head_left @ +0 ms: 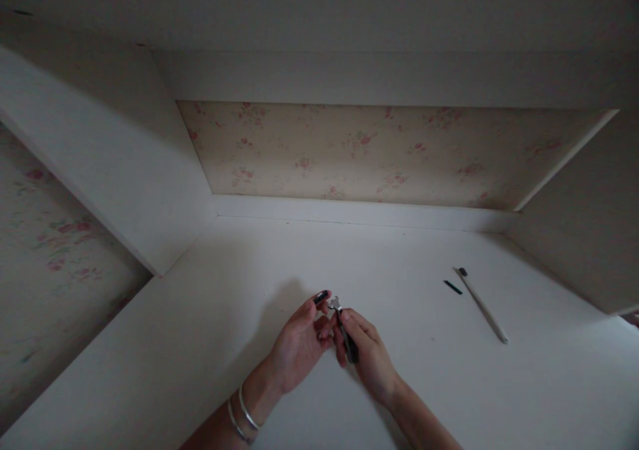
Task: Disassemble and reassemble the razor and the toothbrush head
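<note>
My left hand [301,347] is closed, pinching a small black piece [321,297] between thumb and fingertip. My right hand [367,350] grips a small hand tool [348,340] with a dark handle and a shiny, forked metal head. That head points up and away from me, just right of the black piece, with a small gap between them. My left hand's lower fingers curl close to the tool; whether they touch it, I cannot tell. The tool's exact kind is too small to make out.
To the right on the white tabletop [359,257] lie a thin black strip [452,287] and a slim pale stick with a dark end [484,307]. White side panels [110,157] and an overhead shelf [349,24] enclose the space. Floral wallpaper [324,150] covers the back.
</note>
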`<state>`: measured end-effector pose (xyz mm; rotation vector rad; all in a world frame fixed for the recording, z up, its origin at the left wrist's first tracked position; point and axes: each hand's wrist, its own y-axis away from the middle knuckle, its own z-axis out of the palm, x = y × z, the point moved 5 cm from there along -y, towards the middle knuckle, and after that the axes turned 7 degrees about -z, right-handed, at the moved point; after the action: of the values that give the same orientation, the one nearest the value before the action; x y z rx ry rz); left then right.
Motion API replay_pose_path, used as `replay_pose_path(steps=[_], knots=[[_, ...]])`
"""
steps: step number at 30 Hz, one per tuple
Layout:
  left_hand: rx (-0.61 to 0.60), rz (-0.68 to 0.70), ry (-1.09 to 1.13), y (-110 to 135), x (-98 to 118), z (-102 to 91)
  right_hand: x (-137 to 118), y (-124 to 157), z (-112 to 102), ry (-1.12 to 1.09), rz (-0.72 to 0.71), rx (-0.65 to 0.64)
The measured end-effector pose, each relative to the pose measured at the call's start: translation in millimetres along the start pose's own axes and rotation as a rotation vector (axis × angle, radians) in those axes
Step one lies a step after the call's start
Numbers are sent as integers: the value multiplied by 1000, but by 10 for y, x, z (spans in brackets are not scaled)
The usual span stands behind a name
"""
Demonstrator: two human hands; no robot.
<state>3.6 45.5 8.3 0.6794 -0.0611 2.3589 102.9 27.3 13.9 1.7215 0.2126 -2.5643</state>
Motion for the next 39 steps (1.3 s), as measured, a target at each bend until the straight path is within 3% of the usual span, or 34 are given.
replay_pose_path(steps=[6, 14, 39], knots=[[16, -10, -27, 4, -47, -20, 110, 32, -13, -105, 123, 32], [-15, -7, -54, -15, -90, -41, 134, 27, -40, -1, 155, 61], [2, -24, -75, -29, -100, -39, 75, 18, -9, 8, 138, 63]])
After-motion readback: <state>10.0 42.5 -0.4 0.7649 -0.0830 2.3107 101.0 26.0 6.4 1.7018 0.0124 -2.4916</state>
